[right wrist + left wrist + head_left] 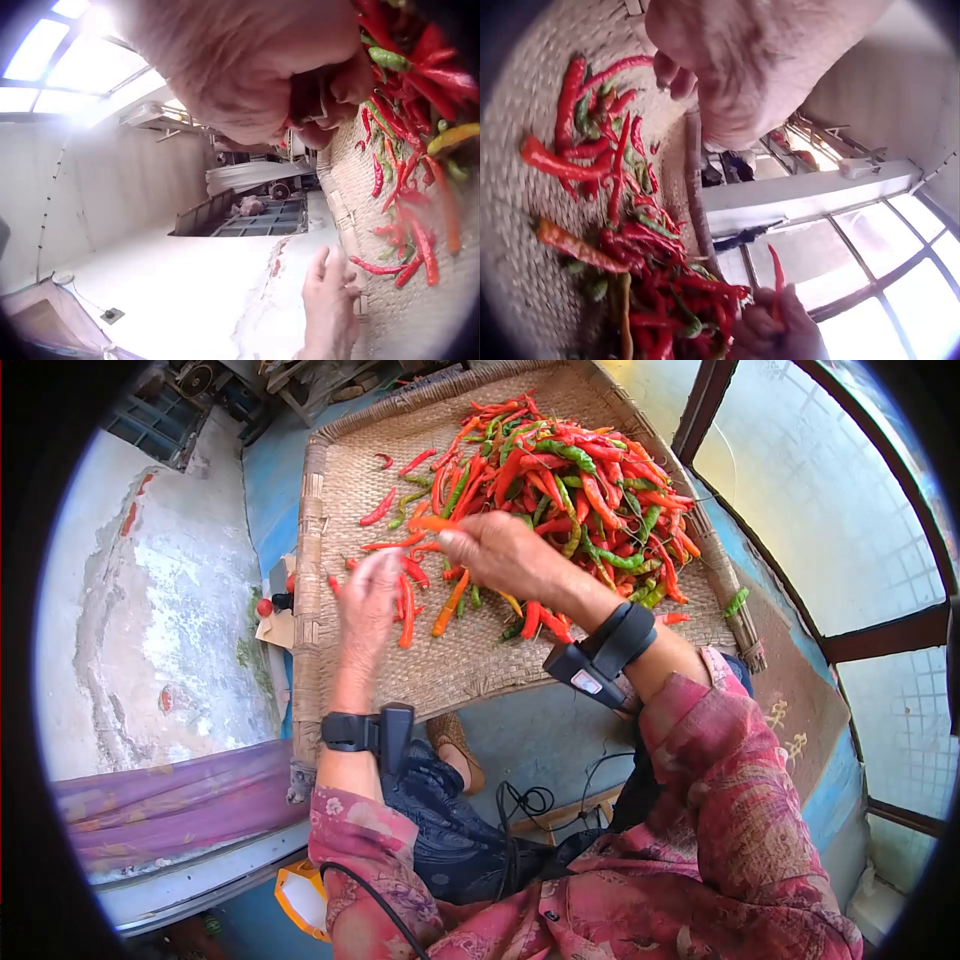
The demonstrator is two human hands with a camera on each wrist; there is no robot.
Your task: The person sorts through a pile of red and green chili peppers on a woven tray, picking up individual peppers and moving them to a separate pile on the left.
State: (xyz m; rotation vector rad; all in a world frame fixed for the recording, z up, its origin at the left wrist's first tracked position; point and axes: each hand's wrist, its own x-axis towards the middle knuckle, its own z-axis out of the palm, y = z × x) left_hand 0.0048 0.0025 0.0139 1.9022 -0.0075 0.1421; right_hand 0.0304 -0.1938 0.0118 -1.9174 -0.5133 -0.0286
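Note:
The right hand (510,555) pinches an orange-red chili (430,523) above the mat; in the left wrist view that hand (780,330) has the chili (778,274) pointing up from its fingers. To its left is the left hand (368,605), slightly blurred, fingers loosely bent, with no chili visible in them. The right wrist view has the left hand (330,304) beside a thin red chili (379,267); whether they touch is unclear. A large heap of red and green chilies (600,490) lies on a woven tray (340,490), with loose ones scattered below the hands.
The tray's raised rim (312,540) runs along the left. A green chili (737,602) rests on its right edge. Windows (880,490) stand at the right, a peeling wall (190,610) at the left. Black cables (530,800) lie on the floor beneath.

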